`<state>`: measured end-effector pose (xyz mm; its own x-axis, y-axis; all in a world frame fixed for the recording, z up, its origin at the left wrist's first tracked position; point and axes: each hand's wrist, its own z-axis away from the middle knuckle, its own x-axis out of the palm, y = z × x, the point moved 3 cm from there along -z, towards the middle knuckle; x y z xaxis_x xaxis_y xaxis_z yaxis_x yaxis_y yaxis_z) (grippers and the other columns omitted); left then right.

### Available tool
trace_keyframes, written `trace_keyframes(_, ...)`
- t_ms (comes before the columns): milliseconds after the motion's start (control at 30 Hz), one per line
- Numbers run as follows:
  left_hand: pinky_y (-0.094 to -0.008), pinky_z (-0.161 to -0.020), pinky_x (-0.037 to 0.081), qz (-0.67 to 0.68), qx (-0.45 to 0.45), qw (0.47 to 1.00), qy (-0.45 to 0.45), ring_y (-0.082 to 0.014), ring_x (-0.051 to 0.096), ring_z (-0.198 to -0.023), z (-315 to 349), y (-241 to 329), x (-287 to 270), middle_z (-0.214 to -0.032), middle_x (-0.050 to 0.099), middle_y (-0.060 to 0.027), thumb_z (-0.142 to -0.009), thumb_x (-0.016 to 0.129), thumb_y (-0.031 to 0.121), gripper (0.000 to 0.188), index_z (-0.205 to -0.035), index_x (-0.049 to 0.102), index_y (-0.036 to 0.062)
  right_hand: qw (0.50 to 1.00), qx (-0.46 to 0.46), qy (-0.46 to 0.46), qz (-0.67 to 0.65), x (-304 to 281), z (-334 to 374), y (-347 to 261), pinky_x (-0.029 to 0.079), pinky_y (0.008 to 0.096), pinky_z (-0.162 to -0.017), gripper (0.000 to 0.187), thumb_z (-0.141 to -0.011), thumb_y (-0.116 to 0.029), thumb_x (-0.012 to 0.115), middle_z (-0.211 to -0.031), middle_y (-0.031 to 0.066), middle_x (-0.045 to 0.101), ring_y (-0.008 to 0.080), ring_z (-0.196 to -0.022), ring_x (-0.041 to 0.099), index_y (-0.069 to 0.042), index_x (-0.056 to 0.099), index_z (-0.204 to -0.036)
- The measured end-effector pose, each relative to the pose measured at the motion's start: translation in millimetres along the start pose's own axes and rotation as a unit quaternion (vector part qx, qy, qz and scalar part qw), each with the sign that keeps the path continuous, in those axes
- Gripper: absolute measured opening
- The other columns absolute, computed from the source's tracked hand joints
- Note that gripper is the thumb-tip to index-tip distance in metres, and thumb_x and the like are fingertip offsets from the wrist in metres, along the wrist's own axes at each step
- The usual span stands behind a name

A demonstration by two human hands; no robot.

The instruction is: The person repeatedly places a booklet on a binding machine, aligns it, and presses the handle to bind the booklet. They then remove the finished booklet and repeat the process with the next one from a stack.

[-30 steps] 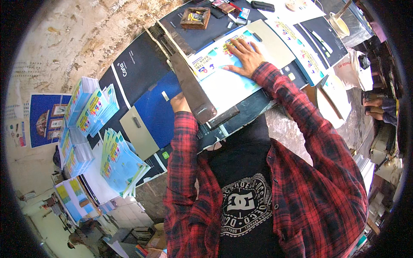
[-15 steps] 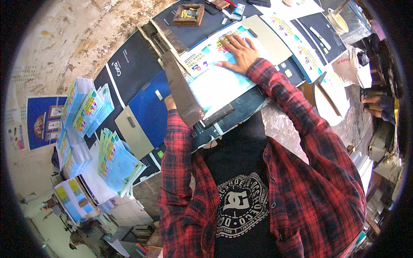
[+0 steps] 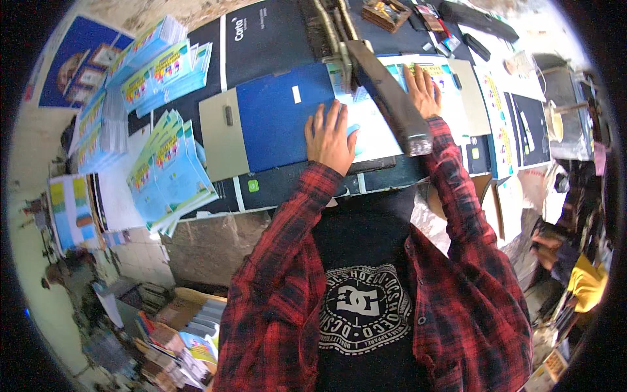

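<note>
A printed light-blue booklet sheet (image 3: pixel 377 127) lies across the work surface beneath a long brown metal arm (image 3: pixel 392 95), which hides part of it. My left hand (image 3: pixel 331 138) rests flat at the sheet's left edge, fingers spread, partly over a blue board (image 3: pixel 274 117). On the other side of the metal arm, my right hand (image 3: pixel 424 95) lies on the sheet's printed right part with its fingers stretched out. Neither hand grips anything. Grey-beige panels (image 3: pixel 224 134) flank the blue board and the sheet.
Stacks of booklets (image 3: pixel 157 78) stand at the left, with fanned booklets (image 3: pixel 171 166) nearer me. More printed covers (image 3: pixel 494 124) lie at the right. A small wooden tray (image 3: pixel 385 14) sits at the back. Another person's hand (image 3: pixel 547 248) shows at the far right.
My left hand, mostly hidden behind the metal arm before, now lies in plain sight at the sheet's left edge. My right hand stays on the printed sheet. The whole view has turned and shifted.
</note>
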<state>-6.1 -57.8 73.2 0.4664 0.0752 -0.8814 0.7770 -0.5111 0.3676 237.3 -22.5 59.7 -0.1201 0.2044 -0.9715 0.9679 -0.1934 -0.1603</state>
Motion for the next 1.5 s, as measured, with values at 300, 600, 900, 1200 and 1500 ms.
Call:
trace_keyframes(300,-0.0586,-0.111,0.026,0.000,-0.002,1.000,0.014,-0.0359,0.036,-0.137,0,0,10,-0.148,0.042,-0.0102,-0.094,0.052,0.039,0.056,-0.140,0.047,0.0067,0.989,-0.094,0.107,0.045,-32,-43,45,0.039,0.0521,-0.105,0.066,-0.090,-0.034,0.061,-0.152,0.0167,0.035,0.0321,-0.139,0.038,-0.024,0.034,-0.150)
trace_keyframes(600,-0.0570,-0.112,0.025,-0.050,-0.010,0.999,0.017,-0.0330,0.036,-0.137,0,-3,12,-0.147,0.043,-0.0083,-0.093,0.053,0.041,0.057,-0.139,0.048,0.0081,0.917,-0.393,-0.067,-0.002,-203,21,-151,0.048,0.0482,-0.097,0.044,-0.099,-0.025,0.046,-0.135,0.0293,0.045,0.0521,-0.122,0.047,-0.034,0.045,-0.142)
trace_keyframes(900,-0.0575,-0.113,0.022,-0.010,-0.010,0.999,0.034,-0.0330,0.036,-0.137,7,-2,16,-0.147,0.042,-0.0091,-0.093,0.050,0.037,0.055,-0.139,0.048,0.0068,0.972,-0.171,0.087,-0.138,-88,93,-140,0.038,0.0478,-0.108,0.095,-0.078,-0.035,0.070,-0.153,0.0328,0.026,0.0461,-0.135,0.040,0.007,0.024,-0.149)
trace_keyframes(1200,-0.0600,-0.112,0.022,-0.013,-0.002,0.999,0.034,-0.0346,0.034,-0.138,4,-5,17,-0.149,0.041,-0.0111,-0.094,0.051,0.037,0.056,-0.139,0.048,0.0043,0.962,-0.196,0.034,-0.185,-118,80,-141,0.040,0.0448,-0.108,0.099,-0.075,-0.032,0.074,-0.152,0.0344,0.024,0.0493,-0.135,0.039,0.012,0.023,-0.147)
trace_keyframes(1500,-0.0687,-0.106,0.025,-0.043,-0.001,0.999,-0.004,-0.0381,0.037,-0.136,1,-1,9,-0.146,0.043,-0.0122,-0.094,0.053,0.035,0.055,-0.143,0.045,0.0117,0.912,0.033,-0.190,-0.362,-162,-30,-15,0.053,0.0335,-0.082,0.062,-0.090,-0.053,0.065,-0.109,0.0108,0.069,0.0213,-0.097,0.068,-0.002,0.062,-0.126)
